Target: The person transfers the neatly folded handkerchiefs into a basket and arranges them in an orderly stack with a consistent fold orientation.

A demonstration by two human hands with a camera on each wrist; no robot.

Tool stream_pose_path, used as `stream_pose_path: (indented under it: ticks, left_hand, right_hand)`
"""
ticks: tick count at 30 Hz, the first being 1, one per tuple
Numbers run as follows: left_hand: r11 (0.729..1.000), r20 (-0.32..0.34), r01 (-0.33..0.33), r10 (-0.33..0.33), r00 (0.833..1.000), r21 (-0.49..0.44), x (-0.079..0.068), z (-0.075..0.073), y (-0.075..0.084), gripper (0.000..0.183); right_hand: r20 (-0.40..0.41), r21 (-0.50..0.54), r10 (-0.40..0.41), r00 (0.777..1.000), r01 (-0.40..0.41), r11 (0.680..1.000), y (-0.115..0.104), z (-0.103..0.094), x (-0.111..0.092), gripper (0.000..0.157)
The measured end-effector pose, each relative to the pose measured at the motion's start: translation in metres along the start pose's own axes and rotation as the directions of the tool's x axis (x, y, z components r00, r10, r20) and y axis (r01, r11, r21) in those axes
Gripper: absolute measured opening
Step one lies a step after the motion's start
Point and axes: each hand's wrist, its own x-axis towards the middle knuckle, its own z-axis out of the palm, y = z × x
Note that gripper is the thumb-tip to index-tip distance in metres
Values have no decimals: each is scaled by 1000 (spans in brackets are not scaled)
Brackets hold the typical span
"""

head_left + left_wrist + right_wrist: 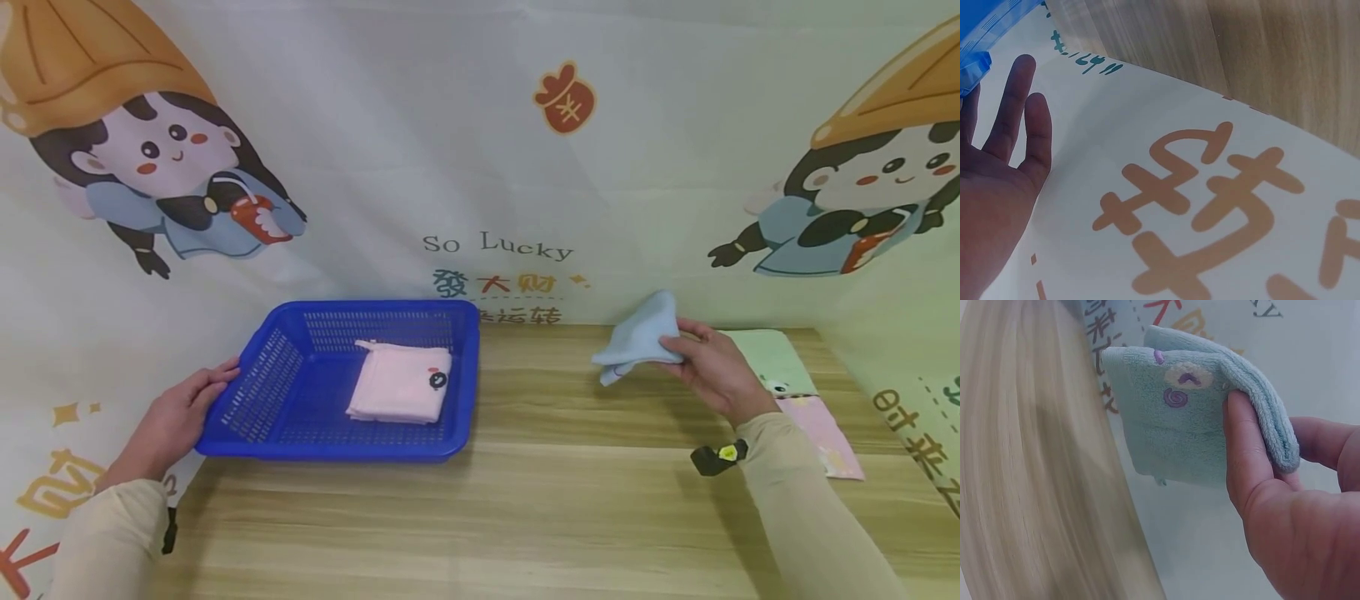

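My right hand (716, 371) pinches a folded light blue towel (641, 337) between thumb and fingers, above the back right of the table. In the right wrist view the towel (1179, 419) shows an embroidered face and a purple swirl. My left hand (176, 417) touches the left rim of a blue plastic basket (333, 450); in the left wrist view its visible fingers are mostly straight. A folded pale pink towel (397, 383) with a small dark embroidered mark lies inside the basket, toward its right side.
Right of the right hand, a green towel (761, 346) and a pink towel (821, 433) lie on the wooden table (540, 517), partly hidden by the right hand and forearm. A printed cloth (375, 150) hangs along the back and sides.
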Motion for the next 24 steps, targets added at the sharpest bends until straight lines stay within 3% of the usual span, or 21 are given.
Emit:
stream_pose_path:
  ticks: [24]
  left_hand:
    - [997,33,58,-56,998,-45,0,-1,3,62]
  right_hand:
    - [86,11,-47,995,46,999,-4,34,-5,74]
